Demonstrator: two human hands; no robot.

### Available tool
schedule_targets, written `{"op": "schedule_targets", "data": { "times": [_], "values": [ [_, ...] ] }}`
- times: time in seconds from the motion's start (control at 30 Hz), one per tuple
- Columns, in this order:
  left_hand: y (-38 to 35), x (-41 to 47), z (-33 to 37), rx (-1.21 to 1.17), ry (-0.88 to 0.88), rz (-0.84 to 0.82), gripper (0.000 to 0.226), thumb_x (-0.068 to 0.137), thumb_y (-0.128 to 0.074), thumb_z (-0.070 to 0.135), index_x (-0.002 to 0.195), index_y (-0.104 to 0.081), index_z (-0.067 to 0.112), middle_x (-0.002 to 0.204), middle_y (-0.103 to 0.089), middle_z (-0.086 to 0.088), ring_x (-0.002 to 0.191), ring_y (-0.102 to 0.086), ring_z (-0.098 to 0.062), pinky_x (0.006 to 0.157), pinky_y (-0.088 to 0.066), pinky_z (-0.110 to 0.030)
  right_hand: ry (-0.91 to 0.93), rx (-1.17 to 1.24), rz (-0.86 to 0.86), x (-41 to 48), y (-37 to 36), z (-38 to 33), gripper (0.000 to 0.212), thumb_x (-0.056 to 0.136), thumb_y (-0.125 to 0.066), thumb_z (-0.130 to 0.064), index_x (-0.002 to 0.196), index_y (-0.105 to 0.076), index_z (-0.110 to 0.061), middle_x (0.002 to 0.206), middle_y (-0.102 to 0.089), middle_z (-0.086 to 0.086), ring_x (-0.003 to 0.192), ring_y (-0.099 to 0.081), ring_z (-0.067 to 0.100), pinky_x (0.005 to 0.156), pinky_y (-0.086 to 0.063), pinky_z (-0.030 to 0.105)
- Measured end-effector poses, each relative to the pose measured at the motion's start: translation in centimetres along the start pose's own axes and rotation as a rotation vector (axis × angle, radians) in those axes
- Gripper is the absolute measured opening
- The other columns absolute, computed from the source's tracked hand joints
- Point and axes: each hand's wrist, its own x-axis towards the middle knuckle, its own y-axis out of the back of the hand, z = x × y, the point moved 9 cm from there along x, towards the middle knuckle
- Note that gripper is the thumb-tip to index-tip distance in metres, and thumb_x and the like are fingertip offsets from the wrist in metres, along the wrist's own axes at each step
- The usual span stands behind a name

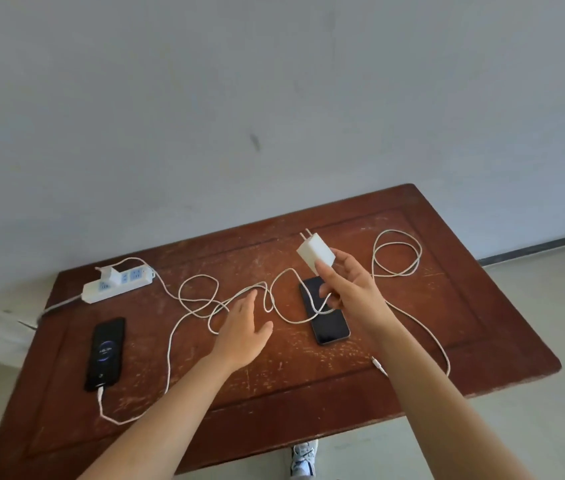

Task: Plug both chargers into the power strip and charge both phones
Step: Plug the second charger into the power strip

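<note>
One white charger (112, 274) sits in the white power strip (118, 284) feeding the lit black phone (106, 353), while the right hand (346, 285) grips the second white cube charger (314, 251), unplugged, above the dark phone (329, 323), and the left hand (243, 327) hovers open.

— How many phones?
— Two: a lit phone (105, 354) and a dark phone (328, 315).
— Chargers?
— Two: a plugged charger (110, 273) and a held charger (315, 251).
— Anything else?
— One power strip (118, 285), two cables, two hands, one counter (481, 306).
</note>
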Motion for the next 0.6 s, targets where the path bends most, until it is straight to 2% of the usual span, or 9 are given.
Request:
{"op": "schedule_targets", "data": {
  "times": [0.07,0.13,0.27,0.4,0.5,0.6],
  "values": [
    [1.2,-0.7,-0.4,-0.064,0.014,0.026,0.070,0.099,-0.053,0.036,0.158,-0.019,0.018,0.166,-0.024,-0.005,0.152,-0.022,-0.020,0.121,-0.024,-0.041,0.047,-0.008,-0.076,-0.8,-2.1,-1.2,0.048,0.087,-0.075,-0.037,0.130,-0.056,-0.033,0.093,-0.073,-0.012,0.068,-0.062,0.004,0.055,-0.049,0.017],
    [2.6,-1.2,-0.9,-0.179,0.052,0.058,0.066,0.100,-0.051,0.035,0.157,-0.023,0.018,0.165,-0.026,-0.006,0.151,-0.025,-0.021,0.122,-0.025,-0.044,0.087,-0.048,-0.108,-1.5,-3.6,-2.0,0.049,0.088,-0.077,-0.027,0.132,-0.055,-0.033,0.093,-0.075,-0.012,0.071,-0.065,0.004,0.056,-0.051,0.017],
    [5.6,-1.0,-2.7,-0.254,0.097,0.089,0.067,0.099,-0.052,0.036,0.157,-0.025,0.018,0.165,-0.026,-0.008,0.150,-0.028,-0.024,0.120,-0.026,-0.043,0.120,-0.109,-0.105,-2.2,-5.4,-2.3,0.057,0.080,-0.083,-0.012,0.127,-0.059,-0.032,0.106,-0.077,-0.002,0.096,-0.075,0.014,0.073,-0.060,0.022],
    [9.0,-1.2,-6.4,-0.155,0.106,0.122,0.066,0.099,-0.053,0.034,0.156,-0.027,0.013,0.164,-0.028,-0.011,0.149,-0.030,-0.026,0.120,-0.028,-0.044,0.114,-0.150,-0.027,-1.4,-8.0,-1.4,0.061,0.075,-0.087,-0.017,0.126,-0.059,-0.034,0.113,-0.074,0.005,0.101,-0.074,0.020,0.082,-0.062,0.036],
    [11.1,-1.5,-10.8,-0.048,0.120,0.106,0.065,0.099,-0.052,0.036,0.156,-0.027,0.015,0.164,-0.027,-0.010,0.150,-0.028,-0.027,0.120,-0.029,-0.048,0.116,-0.187,0.030,-0.1,-11.1,-0.5,0.062,0.074,-0.088,-0.021,0.124,-0.054,-0.036,0.116,-0.071,0.006,0.101,-0.073,0.023,0.072,-0.062,0.029],
    [13.3,-1.1,-16.5,0.050,0.150,0.076,0.065,0.100,-0.050,0.040,0.156,-0.026,0.017,0.165,-0.023,-0.009,0.152,-0.023,-0.028,0.120,-0.029,-0.051,0.118,-0.231,0.089,1.8,-15.1,0.7,0.059,0.073,-0.089,-0.024,0.118,-0.053,-0.039,0.112,-0.071,0.002,0.098,-0.072,0.015,0.067,-0.061,0.025]
  ]
}}
